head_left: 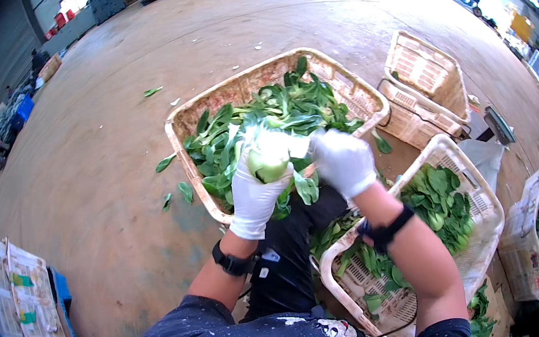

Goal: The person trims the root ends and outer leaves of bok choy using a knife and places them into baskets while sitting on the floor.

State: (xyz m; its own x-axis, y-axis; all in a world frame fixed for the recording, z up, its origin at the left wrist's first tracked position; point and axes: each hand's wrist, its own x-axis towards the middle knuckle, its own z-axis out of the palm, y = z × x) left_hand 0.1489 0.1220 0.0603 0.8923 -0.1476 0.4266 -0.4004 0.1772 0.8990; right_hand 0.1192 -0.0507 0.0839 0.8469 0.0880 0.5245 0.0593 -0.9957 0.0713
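My left hand (256, 195), in a white glove, is closed around a head of bok choy (269, 164). Its pale green base faces me, and its leaves point away over the crate. Just to the right is my right hand (345, 160), also gloved in white and curled, its fingers smeared by motion. Something pale shows between the two hands, too blurred to name. Both hands are above the near edge of a cream plastic crate (204, 101) filled with loose green leaves (288, 106). A few leaves hang below the bok choy.
Beside my right leg, another crate (491, 205) holds bok choy heads (437, 195). Two tan crates (425, 68) sit farther right, with a small scale-like device (499, 126) nearby. Stray leaves (186, 192) dot the concrete floor. Stacked crates (30, 295) stand at left.
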